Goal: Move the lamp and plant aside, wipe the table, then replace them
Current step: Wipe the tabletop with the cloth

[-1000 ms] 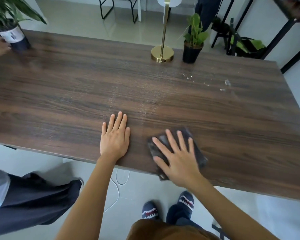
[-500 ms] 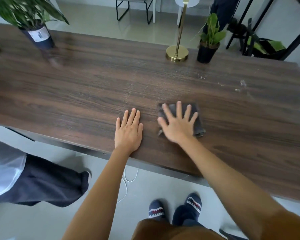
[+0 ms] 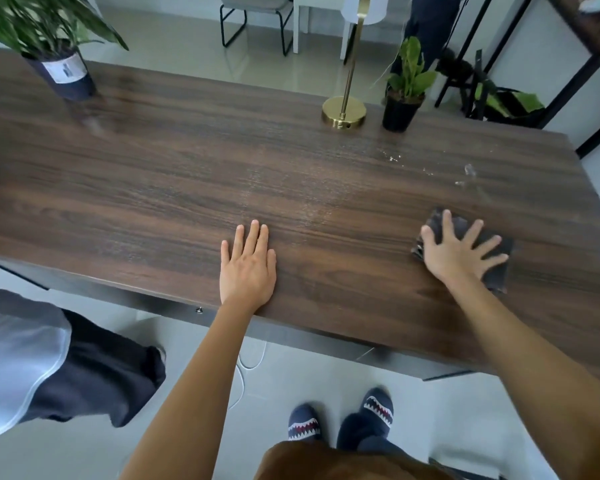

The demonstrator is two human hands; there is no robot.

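A long dark wooden table (image 3: 153,188) is filling the room's middle, above a pale tiled floor. Two bare hands are lying on it. The left hand (image 3: 248,268) is resting flat near the front edge, fingers together and holding nothing. The right hand (image 3: 459,251) is pressing down on one dark cloth (image 3: 496,268), fingers spread wide apart over it. Beyond those fingertips, a few water droplets (image 3: 466,174) are glistening on the wood. Farther out, at the far edge, one brass-based lamp (image 3: 343,112) and one small plant (image 3: 404,91) in a black pot are standing just beside each other. A second, larger plant (image 3: 54,46) is sitting at the far left corner, well apart from both hands.
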